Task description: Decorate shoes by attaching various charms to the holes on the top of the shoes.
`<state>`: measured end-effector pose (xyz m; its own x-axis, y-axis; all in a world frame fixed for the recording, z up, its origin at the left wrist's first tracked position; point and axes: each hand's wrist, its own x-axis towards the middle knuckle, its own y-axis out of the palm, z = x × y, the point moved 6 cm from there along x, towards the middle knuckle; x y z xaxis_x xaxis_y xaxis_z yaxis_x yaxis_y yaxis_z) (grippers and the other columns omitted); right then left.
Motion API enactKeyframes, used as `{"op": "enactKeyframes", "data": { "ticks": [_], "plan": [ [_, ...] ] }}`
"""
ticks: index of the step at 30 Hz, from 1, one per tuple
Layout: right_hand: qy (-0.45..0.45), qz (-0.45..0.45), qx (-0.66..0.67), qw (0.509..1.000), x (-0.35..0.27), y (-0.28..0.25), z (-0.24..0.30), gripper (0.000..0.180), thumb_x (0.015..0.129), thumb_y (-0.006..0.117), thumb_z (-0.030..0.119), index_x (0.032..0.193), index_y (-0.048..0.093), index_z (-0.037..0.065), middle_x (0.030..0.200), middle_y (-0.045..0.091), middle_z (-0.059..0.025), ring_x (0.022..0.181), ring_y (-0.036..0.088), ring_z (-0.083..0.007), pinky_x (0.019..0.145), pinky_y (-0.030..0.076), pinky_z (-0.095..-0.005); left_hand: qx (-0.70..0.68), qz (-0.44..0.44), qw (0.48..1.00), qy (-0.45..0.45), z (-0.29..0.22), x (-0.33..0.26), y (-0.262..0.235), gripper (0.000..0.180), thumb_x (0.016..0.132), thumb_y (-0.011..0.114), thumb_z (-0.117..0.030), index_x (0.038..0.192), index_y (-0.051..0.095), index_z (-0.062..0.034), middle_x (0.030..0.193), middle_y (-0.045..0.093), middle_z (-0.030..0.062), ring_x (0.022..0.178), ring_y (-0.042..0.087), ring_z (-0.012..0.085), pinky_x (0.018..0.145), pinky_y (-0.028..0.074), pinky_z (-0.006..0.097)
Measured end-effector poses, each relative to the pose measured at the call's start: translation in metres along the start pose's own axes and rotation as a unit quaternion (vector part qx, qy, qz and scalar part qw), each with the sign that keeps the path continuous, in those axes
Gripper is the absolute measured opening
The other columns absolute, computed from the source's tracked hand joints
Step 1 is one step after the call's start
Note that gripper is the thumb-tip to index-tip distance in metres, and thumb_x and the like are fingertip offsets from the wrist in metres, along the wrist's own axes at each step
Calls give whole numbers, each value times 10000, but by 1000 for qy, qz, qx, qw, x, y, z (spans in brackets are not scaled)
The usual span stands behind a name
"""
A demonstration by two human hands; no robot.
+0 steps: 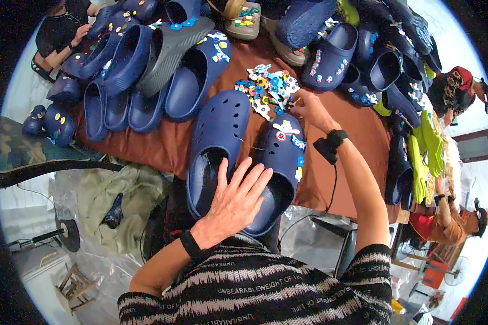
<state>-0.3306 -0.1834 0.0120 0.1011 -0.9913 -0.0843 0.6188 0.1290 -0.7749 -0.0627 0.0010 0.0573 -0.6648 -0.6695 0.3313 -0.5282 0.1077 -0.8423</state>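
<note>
In front of me on the brown cloth lie two navy clogs side by side. The left clog point(222, 116) has bare vent holes; the right clog point(279, 149) carries several charms along its toe and outer side. A thin thread seems to join the pair. My left hand point(230, 200) lies across both heel openings with its fingers spread. Beyond the clogs is a heap of small colourful shoe charms point(265, 89). My right hand point(313, 112) is at the heap's right edge, thumb and fingers drawn together. What they pinch, if anything, is too small to make out.
Navy clogs crowd the table's left side point(124, 65) and right side, some with charms. A grey clog point(171, 54) leans among those at left; lime-green clogs point(425, 146) lie at far right. Other people point(444, 225) work around the table. A cable hangs near my right wrist.
</note>
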Motion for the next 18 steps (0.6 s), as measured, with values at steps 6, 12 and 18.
{"op": "enactKeyframes", "data": {
  "ticks": [6,12,18],
  "plan": [
    [-1,-4,100,995,-33,-22,49,209,830,710,53,1016,664,-33,897,714,-139,818,669,-196,725,530,-350,-9,6,1000,-10,3,0,1,651,819,708,-204,1413,499,-39,1420,497,127,1386,391,338,1148,196,640],
    [-149,-14,13,989,-89,-6,109,175,822,687,31,996,663,39,916,671,-152,848,674,-315,743,530,-394,-15,10,1000,-13,2,1,1,667,813,719,-198,1421,488,-45,1412,499,133,1376,400,342,1145,205,636],
    [-205,-28,-78,975,-108,19,111,223,804,639,-30,1001,643,73,952,644,-141,864,653,-386,730,542,-461,-14,16,1000,-20,3,0,1,684,824,716,-204,1442,464,-54,1414,494,140,1368,404,346,1138,215,640]
  ]
}}
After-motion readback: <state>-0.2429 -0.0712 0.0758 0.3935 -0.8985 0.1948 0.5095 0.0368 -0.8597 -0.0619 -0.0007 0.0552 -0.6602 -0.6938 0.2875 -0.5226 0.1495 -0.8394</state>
